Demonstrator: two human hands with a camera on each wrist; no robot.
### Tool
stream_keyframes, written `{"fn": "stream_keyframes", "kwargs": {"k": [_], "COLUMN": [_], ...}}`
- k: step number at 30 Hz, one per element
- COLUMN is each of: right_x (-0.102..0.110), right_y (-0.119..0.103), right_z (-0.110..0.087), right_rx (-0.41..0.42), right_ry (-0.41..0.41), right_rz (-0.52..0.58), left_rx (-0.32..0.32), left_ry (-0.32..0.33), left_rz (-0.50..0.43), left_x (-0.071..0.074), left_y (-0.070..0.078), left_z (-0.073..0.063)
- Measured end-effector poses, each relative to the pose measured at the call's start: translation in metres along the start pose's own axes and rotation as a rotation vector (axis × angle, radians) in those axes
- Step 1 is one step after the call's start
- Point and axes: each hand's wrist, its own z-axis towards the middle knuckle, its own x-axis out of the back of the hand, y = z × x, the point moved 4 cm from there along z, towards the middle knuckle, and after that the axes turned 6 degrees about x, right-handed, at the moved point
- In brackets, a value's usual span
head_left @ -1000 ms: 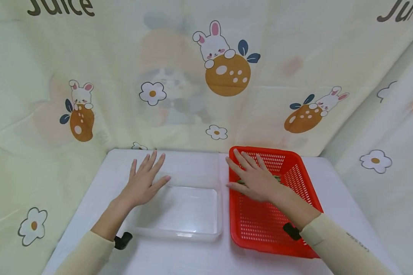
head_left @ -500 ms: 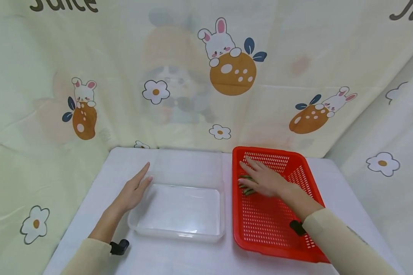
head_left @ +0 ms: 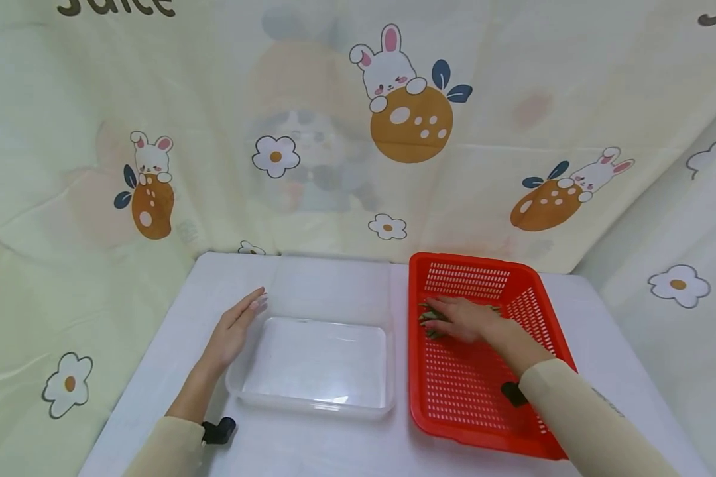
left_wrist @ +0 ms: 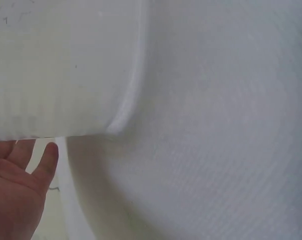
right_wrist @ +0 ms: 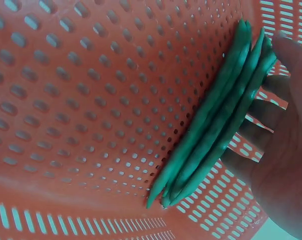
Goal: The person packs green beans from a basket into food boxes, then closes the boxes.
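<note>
In the head view, several green beans [head_left: 432,317] lie in the red basket [head_left: 416,384]. My right hand [head_left: 468,319] reaches down over them, its thumb and fingers apart. The right wrist view has the beans [right_wrist: 211,125] side by side in a slanting bundle, with the fingers of my right hand [right_wrist: 286,145] against their right side and partly hidden behind them. My left hand [head_left: 229,338] is at the left rim of a clear plastic box [head_left: 316,405], fingers extended. In the left wrist view, part of my left hand [left_wrist: 20,185] shows beside the box wall [left_wrist: 65,100].
Both containers stand side by side on a white-covered table [head_left: 310,444], the basket on the right. A clear lid-like sheet [head_left: 334,285] lies behind the box. A patterned curtain [head_left: 310,185] hangs behind the table and along its sides.
My right hand has moved down into the basket onto the green beans. My left hand has moved left and down to the box's rim, its spread fingers coming together. The view has shifted slightly.
</note>
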Motion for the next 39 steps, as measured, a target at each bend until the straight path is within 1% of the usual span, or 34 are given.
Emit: {"fn": "stream_keyframes", "kwargs": {"k": [3, 7, 9, 12, 20, 23, 25, 28, 31, 34, 39], "right_x": [0.000, 0.001, 0.002, 0.003, 0.010, 0.013, 0.015, 0.021, 0.031, 0.044, 0.070], "right_y": [0.001, 0.001, 0.000, -0.001, -0.003, -0.003, -0.003, -0.004, -0.007, -0.010, -0.019], "right_z": [0.002, 0.005, 0.006, 0.006, 0.003, 0.001, 0.000, -0.004, -0.009, -0.012, -0.020], "right_rx": [0.024, 0.062, 0.067, 0.065, 0.041, 0.041, 0.055, 0.074, 0.103, 0.113, 0.091], "right_ry": [0.035, 0.093, 0.124, 0.161, 0.214, 0.214, 0.217, 0.241, 0.294, 0.334, 0.386], "right_rz": [-0.017, -0.071, -0.092, -0.111, -0.131, -0.139, -0.147, -0.136, -0.111, -0.068, 0.049], "left_rx": [0.011, 0.030, 0.035, 0.037, 0.031, 0.035, 0.038, 0.040, 0.038, 0.032, 0.031], "left_ry": [0.002, 0.018, 0.025, 0.017, 0.001, 0.004, 0.007, 0.007, 0.012, 0.018, 0.018], "left_rz": [-0.010, -0.010, -0.013, -0.026, -0.061, -0.062, -0.060, -0.058, -0.053, -0.050, -0.053], "left_x": [-0.001, -0.001, 0.000, -0.001, -0.002, -0.002, -0.002, -0.003, -0.003, -0.002, -0.002], "left_y": [-0.001, -0.002, -0.003, -0.003, -0.004, -0.004, -0.005, -0.004, -0.004, -0.003, -0.002], "left_z": [0.000, -0.001, -0.001, -0.001, -0.001, -0.001, -0.001, -0.001, -0.001, -0.001, -0.002]}}
